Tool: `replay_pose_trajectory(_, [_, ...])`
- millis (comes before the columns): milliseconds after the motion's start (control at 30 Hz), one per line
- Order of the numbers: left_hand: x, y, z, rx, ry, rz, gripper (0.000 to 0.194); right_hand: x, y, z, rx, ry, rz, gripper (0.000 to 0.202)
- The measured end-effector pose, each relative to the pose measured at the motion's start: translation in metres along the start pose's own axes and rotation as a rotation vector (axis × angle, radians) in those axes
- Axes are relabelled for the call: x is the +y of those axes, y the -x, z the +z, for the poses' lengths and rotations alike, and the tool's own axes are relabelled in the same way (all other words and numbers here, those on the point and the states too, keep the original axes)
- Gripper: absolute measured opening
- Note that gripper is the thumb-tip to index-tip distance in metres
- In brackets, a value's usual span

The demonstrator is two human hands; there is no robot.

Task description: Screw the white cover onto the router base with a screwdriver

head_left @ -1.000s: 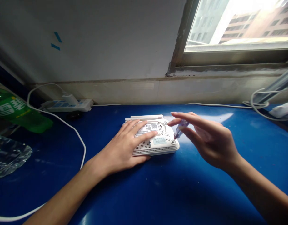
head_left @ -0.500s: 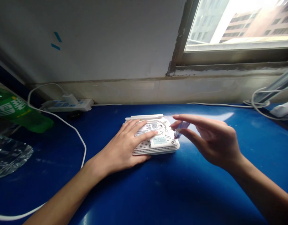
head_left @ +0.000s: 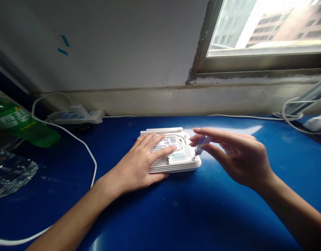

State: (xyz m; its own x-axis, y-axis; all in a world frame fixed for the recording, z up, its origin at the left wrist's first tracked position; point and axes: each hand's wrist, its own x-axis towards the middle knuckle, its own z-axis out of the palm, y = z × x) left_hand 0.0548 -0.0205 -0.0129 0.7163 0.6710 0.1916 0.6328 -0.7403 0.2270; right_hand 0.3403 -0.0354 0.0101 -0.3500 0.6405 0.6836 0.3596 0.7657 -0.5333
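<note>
A white router [head_left: 185,162] lies with its labelled, vented underside up on the blue table. My left hand [head_left: 139,158] holds it down, fingers spread across its top and the thumb along the near edge. Between the thumb and fingertips of my right hand [head_left: 236,153] is a small see-through, purplish object [head_left: 202,144] with a narrow lower tip. It is tilted, and its tip is at the round foot [head_left: 194,158] on the router's near right corner. I cannot make out its exact kind. White antennas [head_left: 163,130] run along the router's far side.
At the left are a green soda bottle [head_left: 24,123] and a clear plastic bottle [head_left: 13,174]. A power strip [head_left: 95,117] with a plugged-in charger stands by the wall. A white cable [head_left: 83,143] curves down the left side. More cable [head_left: 286,115] is coiled at the far right.
The picture shifts very slightly. My right hand keeps its grip, with the small object still at the router's corner foot; my left hand stays on the router.
</note>
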Motion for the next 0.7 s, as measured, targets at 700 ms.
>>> replay_pose_trajectory(700, [-0.0002,0.0005,0.0005,-0.005,0.008,-0.016,0.077,-0.0046,-0.0012,0.0018,0.022,0.148,-0.082,0.033])
